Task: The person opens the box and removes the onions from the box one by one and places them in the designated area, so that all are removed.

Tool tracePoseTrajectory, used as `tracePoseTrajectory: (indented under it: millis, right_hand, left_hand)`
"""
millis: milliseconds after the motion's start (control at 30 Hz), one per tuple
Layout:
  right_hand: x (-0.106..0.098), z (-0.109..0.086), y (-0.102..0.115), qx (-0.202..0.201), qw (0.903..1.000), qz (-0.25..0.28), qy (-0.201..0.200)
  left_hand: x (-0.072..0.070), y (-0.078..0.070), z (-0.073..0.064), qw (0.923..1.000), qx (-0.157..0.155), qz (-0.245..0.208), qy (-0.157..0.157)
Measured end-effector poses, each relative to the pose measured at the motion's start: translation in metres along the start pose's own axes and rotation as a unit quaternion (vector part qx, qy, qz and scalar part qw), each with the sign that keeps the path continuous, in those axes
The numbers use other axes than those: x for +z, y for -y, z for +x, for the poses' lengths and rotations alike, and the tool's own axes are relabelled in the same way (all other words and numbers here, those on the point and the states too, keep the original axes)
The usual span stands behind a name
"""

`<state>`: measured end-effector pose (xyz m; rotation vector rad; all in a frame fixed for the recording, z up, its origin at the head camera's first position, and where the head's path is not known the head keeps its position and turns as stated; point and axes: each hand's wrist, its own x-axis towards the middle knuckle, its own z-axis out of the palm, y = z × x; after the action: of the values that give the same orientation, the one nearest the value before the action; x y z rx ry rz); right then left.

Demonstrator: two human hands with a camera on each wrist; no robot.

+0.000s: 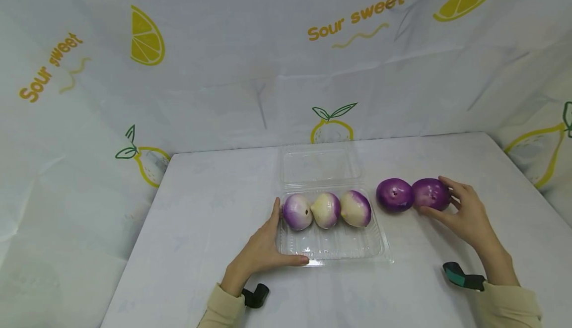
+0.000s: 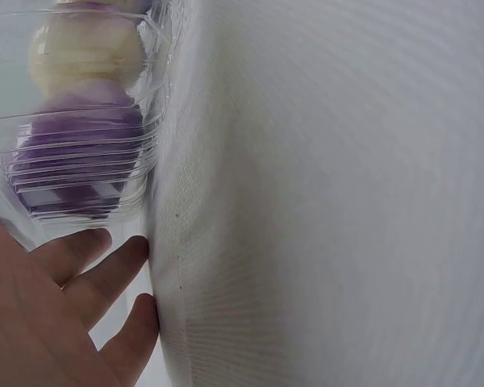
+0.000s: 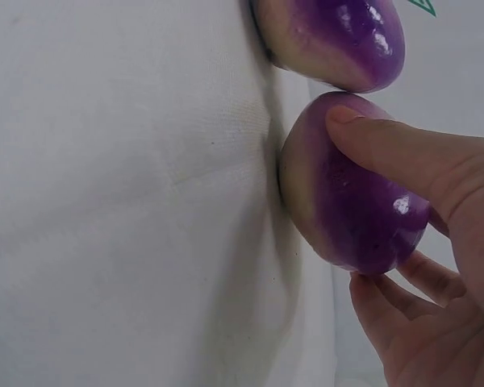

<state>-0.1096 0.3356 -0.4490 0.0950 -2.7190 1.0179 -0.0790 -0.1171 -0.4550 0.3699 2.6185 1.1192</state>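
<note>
A clear plastic clamshell box (image 1: 337, 246) lies with its lid (image 1: 319, 165) folded back. In a row inside are three purple-and-white turnips, the left one (image 1: 297, 212), the middle one (image 1: 325, 210) and the right one (image 1: 355, 209). My left hand (image 1: 261, 248) spans the box's front left corner, fingers extended along the side and thumb at the front edge. In the left wrist view, those fingertips (image 2: 133, 254) are right by the ribbed wall. To the right, my right hand (image 1: 466, 216) grips a purple turnip (image 3: 363, 193) between thumb and fingers. Another turnip (image 1: 395, 195) sits against it, nearer the box.
A white cloth covers the table (image 1: 201, 209). Behind it hangs a white sheet (image 1: 223, 70) with lemon prints and lettering. A black wrist mount (image 1: 256, 295) is on the left wrist, and a black-and-green one (image 1: 462, 276) on the right.
</note>
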Motion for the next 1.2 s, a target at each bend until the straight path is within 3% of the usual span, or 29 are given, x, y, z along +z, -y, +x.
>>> tracePoseTrajectory:
  millis: [633, 1033, 1200]
  right_hand:
    - [0.0012, -0.0004, 0.0006, 0.007, 1.0000, -0.006, 0.002]
    - [-0.0026, -0.0030, 0.0003, -0.006, 0.9997, 0.005, -0.025]
    - [-0.0056, -0.0033, -0.0002, -0.032, 0.9975, 0.018, -0.061]
  left_hand:
    - [-0.0003, -0.0003, -0.0002, 1.0000, 0.003, 0.004, 0.000]
    - [-0.0001, -0.0002, 0.0000, 0.9999, 0.002, 0.010, -0.003]
    - [0.0000, -0.0003, 0.0000, 0.9999, 0.001, 0.011, -0.002]
